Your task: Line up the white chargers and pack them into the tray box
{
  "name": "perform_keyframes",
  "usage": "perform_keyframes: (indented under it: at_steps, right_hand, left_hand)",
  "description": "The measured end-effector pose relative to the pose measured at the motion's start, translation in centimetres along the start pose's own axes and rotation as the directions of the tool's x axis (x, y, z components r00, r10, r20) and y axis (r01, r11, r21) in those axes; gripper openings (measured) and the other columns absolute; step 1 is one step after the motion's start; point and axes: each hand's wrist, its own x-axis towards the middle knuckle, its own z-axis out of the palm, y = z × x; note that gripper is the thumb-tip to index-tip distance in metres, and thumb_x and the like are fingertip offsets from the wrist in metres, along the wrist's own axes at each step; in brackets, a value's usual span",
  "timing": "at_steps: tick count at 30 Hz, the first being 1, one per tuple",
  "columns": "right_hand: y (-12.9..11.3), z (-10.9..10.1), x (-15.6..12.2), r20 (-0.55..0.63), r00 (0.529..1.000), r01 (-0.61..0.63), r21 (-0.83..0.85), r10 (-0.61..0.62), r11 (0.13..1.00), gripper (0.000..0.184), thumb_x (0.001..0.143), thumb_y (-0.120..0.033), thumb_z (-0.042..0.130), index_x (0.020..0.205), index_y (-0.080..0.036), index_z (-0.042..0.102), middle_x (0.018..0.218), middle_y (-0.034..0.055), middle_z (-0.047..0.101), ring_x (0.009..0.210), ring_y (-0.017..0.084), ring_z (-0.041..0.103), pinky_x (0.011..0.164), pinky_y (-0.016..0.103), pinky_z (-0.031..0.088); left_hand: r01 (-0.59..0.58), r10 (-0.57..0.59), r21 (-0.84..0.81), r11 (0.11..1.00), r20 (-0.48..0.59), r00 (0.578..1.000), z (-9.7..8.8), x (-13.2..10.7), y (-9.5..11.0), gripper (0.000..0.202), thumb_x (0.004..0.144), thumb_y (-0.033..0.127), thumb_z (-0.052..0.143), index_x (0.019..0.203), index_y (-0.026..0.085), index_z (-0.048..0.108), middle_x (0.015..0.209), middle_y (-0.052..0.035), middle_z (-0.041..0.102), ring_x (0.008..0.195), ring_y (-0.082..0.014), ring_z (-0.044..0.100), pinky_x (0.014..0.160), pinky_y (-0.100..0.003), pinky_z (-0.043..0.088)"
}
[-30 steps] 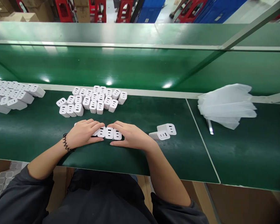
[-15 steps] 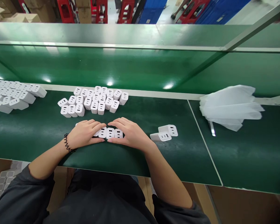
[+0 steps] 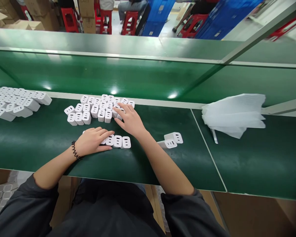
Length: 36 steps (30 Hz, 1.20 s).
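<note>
White chargers with slotted end faces stand in a short row on the green work surface. Over the left part of this row lies my left hand, fingers along the far side and thumb along the near side, closed around chargers it partly hides. My right hand is at the right end of a larger charger group farther back. Its fingers are spread over the chargers there, thumb apart, covering several; whether it touches them I cannot tell. Two more chargers lie on their sides to the right of my right forearm.
At the far left stands a dense block of similar chargers. White translucent sheets lie to the right, with a small metal strip under them. A green partition rises behind; red stools and seated people are beyond.
My right hand has left the right end of the short row and moved back to the larger group. My left hand stays on the row. The camera view has shifted slightly.
</note>
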Motion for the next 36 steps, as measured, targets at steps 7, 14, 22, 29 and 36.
perform_keyframes:
  at_steps: [7,14,22,29,36]
  right_hand:
    - [1.7,0.0,-1.3,-0.048,0.997,0.057,0.073,-0.053,0.996,0.034,0.095,-0.024,0.053,0.127,-0.025,0.064,0.135,0.0065,0.060,0.122,0.027,0.051,0.100,0.045,0.052]
    - [3.1,-3.5,-6.6,0.015,0.999,-0.044,0.237,0.042,0.971,0.025,0.092,-0.029,0.057,0.117,-0.027,0.063,0.120,0.0074,0.062,0.111,0.026,0.058,0.091,0.045,0.054]
    - [3.0,-6.5,-9.1,0.287,0.958,-0.106,0.427,-0.023,0.898,0.034,0.089,-0.035,0.062,0.120,-0.026,0.053,0.119,0.0087,0.058,0.106,0.025,0.060,0.090,0.042,0.053]
    - [3.0,-7.2,-10.3,0.435,0.898,-0.132,0.418,-0.071,0.899,0.072,0.085,-0.032,0.064,0.149,-0.033,0.031,0.141,0.0081,0.044,0.124,0.027,0.054,0.102,0.044,0.050]
    - [2.3,-7.1,-10.2,0.376,0.923,-0.079,0.386,-0.078,0.919,0.061,0.089,-0.025,0.055,0.147,-0.031,0.037,0.130,0.0083,0.055,0.116,0.027,0.059,0.094,0.044,0.055]
  left_hand:
    - [-0.004,0.004,-0.002,1.000,-0.010,1.000,0.1,-0.1,-0.1,0.051,0.095,0.053,0.054,0.131,0.018,0.053,0.110,-0.0066,0.070,0.092,-0.0183,0.066,0.072,-0.029,0.048]
    - [0.008,-0.008,0.002,1.000,0.014,1.000,-0.1,0.0,0.0,0.052,0.095,0.054,0.053,0.133,0.018,0.053,0.110,-0.0069,0.070,0.090,-0.0178,0.066,0.071,-0.029,0.048]
    - [0.014,-0.015,0.020,1.000,0.032,0.999,-0.3,0.0,0.0,0.055,0.097,0.057,0.045,0.135,0.019,0.054,0.113,-0.0083,0.070,0.089,-0.0200,0.066,0.071,-0.030,0.049]
    - [-0.002,0.001,0.015,1.000,0.026,1.000,-0.5,0.2,0.0,0.055,0.096,0.056,0.047,0.135,0.017,0.056,0.110,-0.0091,0.070,0.089,-0.0208,0.067,0.072,-0.032,0.052]
    - [-0.014,0.013,0.026,1.000,0.019,1.000,-0.8,0.5,0.2,0.053,0.097,0.053,0.048,0.133,0.016,0.057,0.108,-0.0092,0.071,0.086,-0.0212,0.068,0.071,-0.033,0.054]
